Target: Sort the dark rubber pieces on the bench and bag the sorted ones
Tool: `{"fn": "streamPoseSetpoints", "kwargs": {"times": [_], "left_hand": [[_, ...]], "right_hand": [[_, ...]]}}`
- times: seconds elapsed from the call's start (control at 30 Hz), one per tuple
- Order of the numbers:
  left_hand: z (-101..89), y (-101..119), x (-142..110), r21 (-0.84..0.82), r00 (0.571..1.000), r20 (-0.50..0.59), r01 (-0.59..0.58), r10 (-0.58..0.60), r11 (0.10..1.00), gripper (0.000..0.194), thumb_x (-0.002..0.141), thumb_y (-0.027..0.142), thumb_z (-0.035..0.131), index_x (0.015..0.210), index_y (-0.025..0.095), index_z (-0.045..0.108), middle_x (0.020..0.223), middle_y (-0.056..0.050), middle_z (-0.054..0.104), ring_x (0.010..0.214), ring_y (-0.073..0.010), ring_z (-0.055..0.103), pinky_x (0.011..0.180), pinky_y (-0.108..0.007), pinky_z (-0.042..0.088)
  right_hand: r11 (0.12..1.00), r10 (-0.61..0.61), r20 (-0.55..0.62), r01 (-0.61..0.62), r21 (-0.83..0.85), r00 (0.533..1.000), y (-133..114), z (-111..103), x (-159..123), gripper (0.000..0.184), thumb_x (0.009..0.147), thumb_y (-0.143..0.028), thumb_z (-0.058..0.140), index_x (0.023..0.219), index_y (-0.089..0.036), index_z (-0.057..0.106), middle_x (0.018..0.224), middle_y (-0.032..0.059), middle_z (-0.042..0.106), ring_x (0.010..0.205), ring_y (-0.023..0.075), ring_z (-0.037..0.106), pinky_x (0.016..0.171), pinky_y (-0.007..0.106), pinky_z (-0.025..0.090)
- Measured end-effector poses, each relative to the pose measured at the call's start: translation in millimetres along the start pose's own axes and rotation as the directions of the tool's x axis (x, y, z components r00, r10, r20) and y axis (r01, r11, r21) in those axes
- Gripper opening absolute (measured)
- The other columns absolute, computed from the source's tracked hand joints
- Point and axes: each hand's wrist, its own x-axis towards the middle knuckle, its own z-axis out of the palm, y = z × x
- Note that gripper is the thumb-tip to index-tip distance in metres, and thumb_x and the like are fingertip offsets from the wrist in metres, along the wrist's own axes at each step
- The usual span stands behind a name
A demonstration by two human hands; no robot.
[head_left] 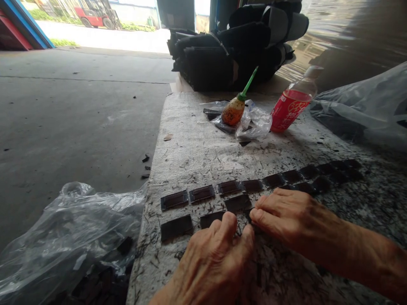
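Black pieces (238,203) laid in two rows along the worktop (181,140)

At your far left, a clear plastic bag (79,203) slumps beside the worktop, dark scraps (95,284) gathered in its lower part. Moving right, the two rows begin near the worktop's left edge and slant away to the right, where they draw close together. The far row's pieces show shiny edges; those at the left end of the near row look plainer.

Your left hand (213,254) is bent at the near row, fingers curled and thumb apart from the forefinger; you hide its fingertips, so I cannot tell whether they grip anything. Your right hand (292,212) comes in from the side, thumb and fingers drawn together at a dark edge in the same row; whether they pinch or press it, I cannot tell.

Beyond them stands a bulb bottle (233,111) with a green nozzle, then a red-labelled drink bottle (291,106) further right.

You seem to be placing or squaring a piece in the near row. I judge the next move calls for a light release, lifting your fingertips straight up so that neighbouring pieces keep their line.
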Motion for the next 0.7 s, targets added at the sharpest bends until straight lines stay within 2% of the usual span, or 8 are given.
{"fn": "streamPoseSetpoints", "kwargs": {"times": [0.13, 0.23, 0.37, 0.5, 0.7], "left_hand": [[4.3, 0, -5, -0.044, 0.997, 0.076, 0.024, -0.021, 0.999, 0.037, 0.077, 0.014, 0.046, 0.114, 0.023, 0.044, 0.086, -0.002, 0.048, 0.06, -0.016, 0.047, 0.045, -0.027, 0.039], [4.4, 0, -7, -0.096, 0.994, 0.102, 0.045, -0.035, 0.994, 0.036, 0.079, 0.012, 0.042, 0.113, 0.024, 0.043, 0.088, -0.002, 0.048, 0.062, -0.0156, 0.046, 0.048, -0.027, 0.038], [1.0, 0, -4, -0.101, 0.994, 0.099, 0.047, -0.037, 0.994, 0.032, 0.079, 0.022, 0.052, 0.111, 0.023, 0.045, 0.086, -0.001, 0.048, 0.06, -0.0141, 0.045, 0.047, -0.026, 0.036], [-0.4, 1, -1, -0.06, 0.997, 0.073, 0.026, -0.022, 0.998, 0.038, 0.075, 0.032, 0.066, 0.108, 0.022, 0.049, 0.081, 0.0, 0.048, 0.059, -0.015, 0.046, 0.044, -0.027, 0.035], [0.4, 1, -1, -0.03, 0.999, 0.041, 0.01, -0.009, 0.999, 0.034, 0.075, 0.022, 0.061, 0.108, 0.021, 0.051, 0.077, 0.001, 0.048, 0.056, -0.0151, 0.047, 0.043, -0.027, 0.036]], "right_hand": [[0.99, -0.081, -0.034, 0.077, -0.116, 0.996, -7, 3, 2, 0.026, 0.079, 0.003, 0.045, 0.081, -0.014, 0.065, 0.08, 0.0082, 0.07, 0.066, 0.0203, 0.062, 0.064, 0.034, 0.046], [0.987, -0.076, -0.017, 0.072, -0.147, 0.997, -8, 5, 1, 0.025, 0.077, 0.003, 0.046, 0.081, -0.015, 0.063, 0.082, 0.0085, 0.069, 0.07, 0.022, 0.063, 0.07, 0.037, 0.047], [0.998, -0.008, 0.027, 0.01, -0.069, 1.0, -3, 8, -2, 0.023, 0.081, 0.001, 0.046, 0.078, -0.017, 0.059, 0.079, 0.0049, 0.064, 0.075, 0.02, 0.06, 0.079, 0.038, 0.046], [0.999, 0.005, -0.062, -0.002, 0.048, 0.998, 5, 12, -1, 0.02, 0.086, -0.006, 0.046, 0.073, -0.017, 0.057, 0.072, 0.0029, 0.06, 0.068, 0.0166, 0.056, 0.071, 0.033, 0.045], [0.99, -0.007, -0.107, 0.022, 0.136, 0.994, 11, 12, 0, 0.017, 0.088, -0.007, 0.047, 0.077, -0.015, 0.058, 0.074, 0.0044, 0.061, 0.071, 0.0165, 0.055, 0.071, 0.032, 0.045]]}}
